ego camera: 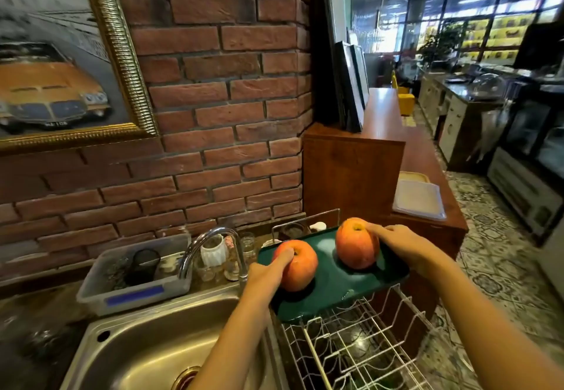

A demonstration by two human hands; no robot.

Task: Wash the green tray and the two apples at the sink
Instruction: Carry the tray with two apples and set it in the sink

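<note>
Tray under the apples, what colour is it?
Dark green tray, seen best from the head camera.

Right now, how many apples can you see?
2, both on the green tray atop the wire rack: one apple under the left hand, the other apple under the right hand. None seem hidden.

No words or numbers can be read here. The number plate (55, 124) on the orange car in the painting (52, 84), at the left, is too blurry.
</note>
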